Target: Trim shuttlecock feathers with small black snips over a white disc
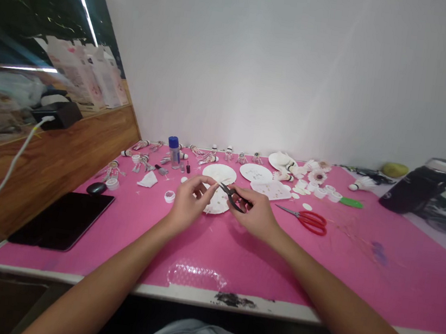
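My right hand (pixel 257 213) is wrapped round the handles of small black pliers (pixel 228 192), whose jaws point up and left. My left hand (pixel 192 200) is closed, thumb and forefinger pinched right by the jaw tips. A thin pale bit seems to be between those fingers, too small to make out. Both hands are held over a white round plate (pixel 218 204) with small pieces on it. Just behind it lies a second white plate (pixel 216 171), and a third plate (pixel 255 172) is to its right.
Red-handled scissors (pixel 311 222) lie right of my hands. Shuttlecocks (pixel 316 174) and small white pots (pixel 335 196) sit behind them. Several small shuttlecock figures (pixel 228 152) line the back. A blue-capped bottle (pixel 174 152), a black tablet (pixel 63 220) and a dark flask (pixel 417 187) stand or lie around.
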